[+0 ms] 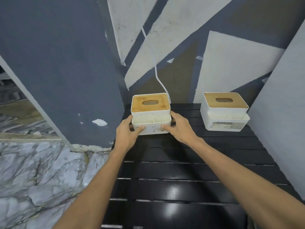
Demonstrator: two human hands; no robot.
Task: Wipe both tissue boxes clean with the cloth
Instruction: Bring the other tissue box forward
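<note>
Head view, looking down along both my forearms to a black slatted surface [181,162] w/ glossy reflections near me. Left tissue box [151,113] sits at the far left of that surface, right up against the dark grey wall corner [66,80]. It's white w/ a wooden lid and an oval slot in the lid; front has a lower tray section w/ dividers, and the white front face looks speckled w/ small marks. My left hand [127,133] grips its left side — thumb curled onto the front face, fingers wrapped round the side. My right hand [178,128] grips the right side the same way, thumb tip pressed on the front face, fingers round the far side. So both hands are closed round this one box; can't tell if it's lifted or resting on the slats.

Right tissue box [224,111] stands well apart to the right, near the light grey wall panel — same white body, wooden lid, oval slot, plus a label on its front tray. Nothing touches it.

White cable [152,55] hangs down the painted wall and drops behind the left box. Wall behind is grey, white and brown angular patches w/ chipped paint. Marbled floor [41,179] shows at lower left.
</note>
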